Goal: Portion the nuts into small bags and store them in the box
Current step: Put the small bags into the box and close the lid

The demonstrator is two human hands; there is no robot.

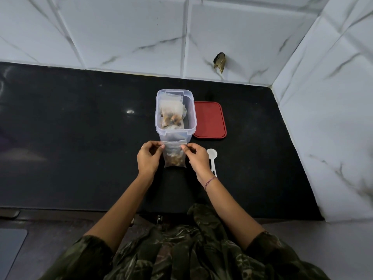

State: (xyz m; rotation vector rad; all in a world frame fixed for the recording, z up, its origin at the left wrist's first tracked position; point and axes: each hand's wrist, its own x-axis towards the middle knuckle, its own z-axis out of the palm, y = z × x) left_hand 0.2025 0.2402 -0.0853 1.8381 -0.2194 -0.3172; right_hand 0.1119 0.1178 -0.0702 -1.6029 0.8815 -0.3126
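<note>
Desk (70, 138) surface extends broadly to the left of the work area. Left hand (148, 158) pinches the top left edge of the bag (174, 147), and right hand (196, 158) pinches the top right edge. The bag holds nuts (175, 159) and is upright, just in front of the box (173, 136). The box is open and contains filled bags (171, 110). Lid (210, 120) lies flat beside its right wall. Spoon (212, 156) lies just right of the right hand. Wall (323, 118) bounds the desk's right edge.

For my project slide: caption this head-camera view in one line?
Left hand and right hand pinch the nut bag by its top before the open box, red lid and white spoon alongside.
</note>
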